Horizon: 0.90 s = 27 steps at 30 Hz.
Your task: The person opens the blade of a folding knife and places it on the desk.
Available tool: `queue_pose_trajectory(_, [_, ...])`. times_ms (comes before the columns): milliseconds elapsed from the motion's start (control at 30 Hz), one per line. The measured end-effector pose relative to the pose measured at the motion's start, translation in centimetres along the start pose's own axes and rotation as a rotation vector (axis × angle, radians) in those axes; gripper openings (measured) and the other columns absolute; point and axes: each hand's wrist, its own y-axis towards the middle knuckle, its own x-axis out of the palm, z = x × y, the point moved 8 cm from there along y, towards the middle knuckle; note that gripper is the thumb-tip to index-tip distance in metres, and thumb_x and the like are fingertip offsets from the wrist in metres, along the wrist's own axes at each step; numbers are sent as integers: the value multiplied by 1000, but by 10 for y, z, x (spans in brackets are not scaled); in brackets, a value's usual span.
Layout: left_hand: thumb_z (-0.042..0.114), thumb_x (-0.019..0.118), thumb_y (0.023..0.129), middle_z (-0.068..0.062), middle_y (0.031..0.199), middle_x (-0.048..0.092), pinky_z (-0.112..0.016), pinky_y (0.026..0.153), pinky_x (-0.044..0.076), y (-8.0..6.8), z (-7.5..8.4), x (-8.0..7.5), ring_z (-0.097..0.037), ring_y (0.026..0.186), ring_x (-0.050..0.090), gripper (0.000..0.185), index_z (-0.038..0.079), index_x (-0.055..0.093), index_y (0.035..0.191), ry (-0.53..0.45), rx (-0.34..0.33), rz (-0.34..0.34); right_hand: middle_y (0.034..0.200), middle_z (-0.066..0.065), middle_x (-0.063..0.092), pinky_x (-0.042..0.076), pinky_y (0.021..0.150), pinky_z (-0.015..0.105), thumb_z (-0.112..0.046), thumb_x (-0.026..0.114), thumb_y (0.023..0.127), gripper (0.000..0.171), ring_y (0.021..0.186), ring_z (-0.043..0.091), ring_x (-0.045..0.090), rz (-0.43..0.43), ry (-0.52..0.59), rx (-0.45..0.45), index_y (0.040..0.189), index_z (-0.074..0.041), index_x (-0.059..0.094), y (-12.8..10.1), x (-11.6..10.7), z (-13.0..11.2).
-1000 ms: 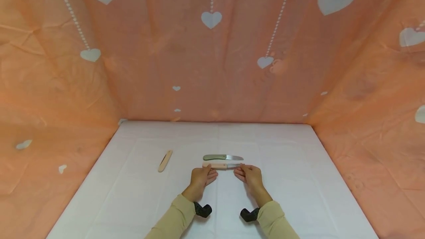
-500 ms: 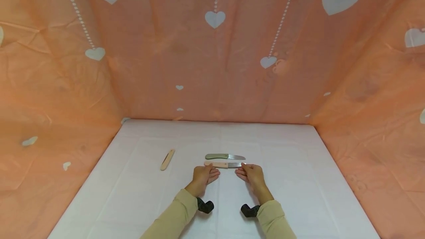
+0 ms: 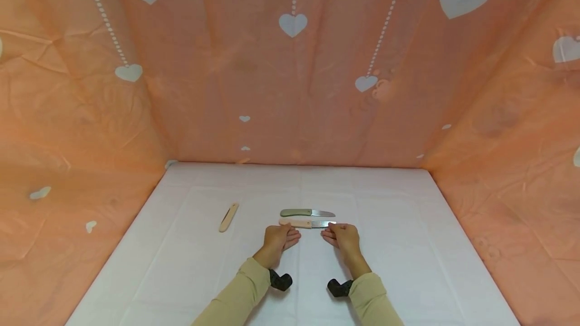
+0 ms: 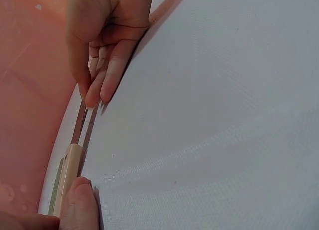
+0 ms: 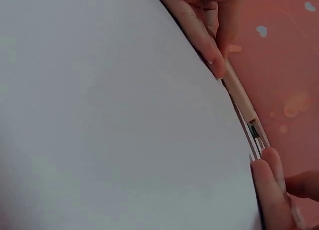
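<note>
A folding knife with a pale pink-beige handle [image 3: 296, 224] is unfolded, its blade [image 3: 320, 224] pointing right. My left hand [image 3: 277, 239] pinches the handle's left end between thumb and fingers. At the other end, my right hand [image 3: 344, 238] pinches the blade near its tip with thumb and fingertip. The left wrist view shows the knife's handle [image 4: 71, 165] close over the white cloth, with a shadow beside the blade. Just behind it, a green-handled folding knife [image 3: 296, 213] lies unfolded and roughly parallel, blade also to the right.
A third knife, beige and folded [image 3: 228, 217], lies slanted on the white tablecloth [image 3: 385, 255] to the left. Orange sheets with white hearts [image 3: 293, 25] enclose the table at the back and both sides. A black wrist mount [image 3: 281, 280] sits at each cuff.
The head view has shifted slightly. A little more of the blade tip shows at my right fingertips; both hands otherwise hold the knife in the same place.
</note>
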Motion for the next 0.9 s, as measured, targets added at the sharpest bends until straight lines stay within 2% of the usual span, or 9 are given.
queue_pose_trajectory(200, [7,45,97,-23,89,65,-33,75,53,0,0,1,-26,83,67,29,-19,51,107,-5,-1,-8,73,15,66,55,64,30,-5,58,91,26,68,22,68,8,-22,5,102,19,54,0,0,0])
queue_pose_trajectory(533, [6,46,97,-24,94,64,-31,75,53,0,1,3,-22,81,67,28,-19,51,109,-33,-20,-48,73,17,66,55,64,31,-3,54,92,26,66,22,68,0,-45,11,103,20,53,-2,-2,-7])
queue_pose_trajectory(667, [8,45,97,-25,97,64,-31,76,53,1,0,4,-23,84,67,30,-19,51,109,-19,-11,-94,70,15,66,55,62,30,-8,56,92,27,63,20,67,2,-83,12,98,18,54,-1,-3,-5])
queue_pose_trajectory(900, [18,44,100,-24,103,63,-33,80,52,-3,-1,-2,-25,91,65,36,-15,52,111,63,6,-244,71,15,65,55,63,33,-12,55,94,29,63,20,67,-26,-93,-5,96,16,53,-3,-4,-3])
